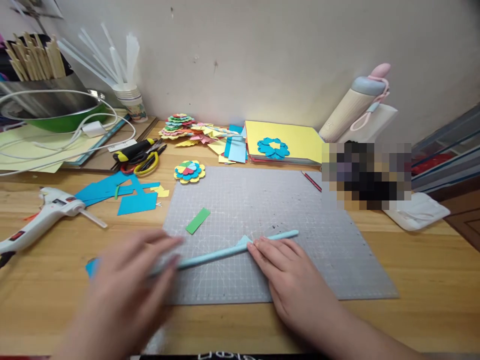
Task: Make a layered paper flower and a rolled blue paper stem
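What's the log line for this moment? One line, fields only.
left hand: blurred, over left end of roll | right hand: resting on roll | roll: flat on mat | green strip: on mat, apart from roll

My mat (300,210) is grey with a fine white grid. On it, my roll (210,257) is pale blue and the strip (198,220) green. At its far left corner the flower (189,171) is yellow, blue, red and green. Left of it the scraps (127,195) are blue, and beyond it the sheet (300,137) is yellow.
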`<state>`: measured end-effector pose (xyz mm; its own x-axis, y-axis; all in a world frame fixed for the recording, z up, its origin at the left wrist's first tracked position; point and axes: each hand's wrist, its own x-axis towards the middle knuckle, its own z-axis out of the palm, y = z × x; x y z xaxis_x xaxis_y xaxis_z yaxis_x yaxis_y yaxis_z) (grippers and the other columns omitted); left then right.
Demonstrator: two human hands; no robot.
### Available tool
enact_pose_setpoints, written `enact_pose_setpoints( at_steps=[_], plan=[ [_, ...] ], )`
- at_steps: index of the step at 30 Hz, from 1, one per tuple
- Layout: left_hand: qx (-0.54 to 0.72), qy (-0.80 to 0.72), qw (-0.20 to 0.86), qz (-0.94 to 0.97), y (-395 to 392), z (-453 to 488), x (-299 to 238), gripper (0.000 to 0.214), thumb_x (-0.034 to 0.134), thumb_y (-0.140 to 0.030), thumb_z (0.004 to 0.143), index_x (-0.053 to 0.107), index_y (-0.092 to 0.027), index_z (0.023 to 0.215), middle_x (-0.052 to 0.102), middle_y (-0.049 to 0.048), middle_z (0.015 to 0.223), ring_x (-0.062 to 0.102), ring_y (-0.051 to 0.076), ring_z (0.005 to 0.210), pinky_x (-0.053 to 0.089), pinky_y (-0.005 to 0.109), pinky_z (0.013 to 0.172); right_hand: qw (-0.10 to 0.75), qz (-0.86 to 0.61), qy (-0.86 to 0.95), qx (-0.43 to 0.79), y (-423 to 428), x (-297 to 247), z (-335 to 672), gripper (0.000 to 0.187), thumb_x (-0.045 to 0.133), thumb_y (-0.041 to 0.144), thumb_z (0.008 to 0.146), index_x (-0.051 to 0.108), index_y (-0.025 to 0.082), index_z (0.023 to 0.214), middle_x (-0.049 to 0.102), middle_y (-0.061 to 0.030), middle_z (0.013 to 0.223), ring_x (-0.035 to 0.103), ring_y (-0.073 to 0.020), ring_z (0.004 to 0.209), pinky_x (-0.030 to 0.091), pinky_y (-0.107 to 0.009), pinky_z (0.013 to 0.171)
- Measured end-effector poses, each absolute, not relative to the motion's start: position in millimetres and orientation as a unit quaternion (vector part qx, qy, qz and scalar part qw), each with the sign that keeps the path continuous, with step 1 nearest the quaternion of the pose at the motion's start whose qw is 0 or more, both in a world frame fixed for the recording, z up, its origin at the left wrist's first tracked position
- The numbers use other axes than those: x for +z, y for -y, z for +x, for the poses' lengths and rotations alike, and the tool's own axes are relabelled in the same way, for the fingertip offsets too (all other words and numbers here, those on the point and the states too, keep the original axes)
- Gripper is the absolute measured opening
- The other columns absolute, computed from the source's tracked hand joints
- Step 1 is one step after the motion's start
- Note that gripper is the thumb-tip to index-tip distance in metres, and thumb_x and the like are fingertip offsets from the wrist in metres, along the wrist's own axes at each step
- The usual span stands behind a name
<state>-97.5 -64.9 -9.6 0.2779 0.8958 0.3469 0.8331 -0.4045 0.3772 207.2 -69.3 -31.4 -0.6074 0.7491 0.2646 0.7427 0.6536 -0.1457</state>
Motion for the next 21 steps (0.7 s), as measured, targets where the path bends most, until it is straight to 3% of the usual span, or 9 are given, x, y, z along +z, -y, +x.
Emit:
enact_pose_setpoints(
  at_steps=[4,8,14,21],
  plan=[
    [0.213,-0.484,0.096,0.843,64.9,-23.1,-15.9,0.02,0.055,-0.02,0.09,0.062,-0.024,0.108,0.066,0.0043,0.102,0.06,0.024,0.094,0.05,0.042,0.081,0.163,-0.414,0.896,0.01,70.0,-28.7,206.1,0.045,0.04,0.005,0.087,0.059,0.007,0.128,0.067,-0.0113,0.122,0.056,-0.0259,0.114,0.042,-0.043,0.094],
    [0.176,-0.496,0.138,0.839,57.2,-11.2,-25.8,0.015,0.05,-0.013,0.091,0.063,-0.019,0.096,0.066,0.0039,0.093,0.06,0.022,0.087,0.051,0.041,0.076,0.204,-0.426,0.88,0.048,64.5,-28.3,209.0,0.036,0.044,0.01,0.092,0.062,0.014,0.124,0.069,-0.0093,0.117,0.06,-0.0226,0.105,0.042,-0.043,0.092],
    [0.19,-0.476,0.144,0.846,60.2,-17.3,-29.5,0.016,0.048,-0.013,0.092,0.062,-0.02,0.096,0.066,0.0037,0.094,0.061,0.022,0.089,0.051,0.04,0.078,0.263,-0.48,0.829,0.117,57.8,-33.5,217.7,0.019,0.052,0.015,0.093,0.069,0.02,0.1,0.069,-0.0052,0.093,0.061,-0.0202,0.088,0.046,-0.039,0.08],
    [0.221,-0.455,0.109,0.856,77.4,-17.9,-27.8,0.017,0.046,-0.012,0.092,0.06,-0.02,0.098,0.066,0.0042,0.09,0.06,0.021,0.083,0.049,0.039,0.073,0.288,-0.464,0.828,0.127,71.5,-34.5,214.7,0.019,0.05,0.017,0.094,0.068,0.019,0.094,0.067,-0.0051,0.09,0.06,-0.0178,0.084,0.048,-0.034,0.075]
  ],
)
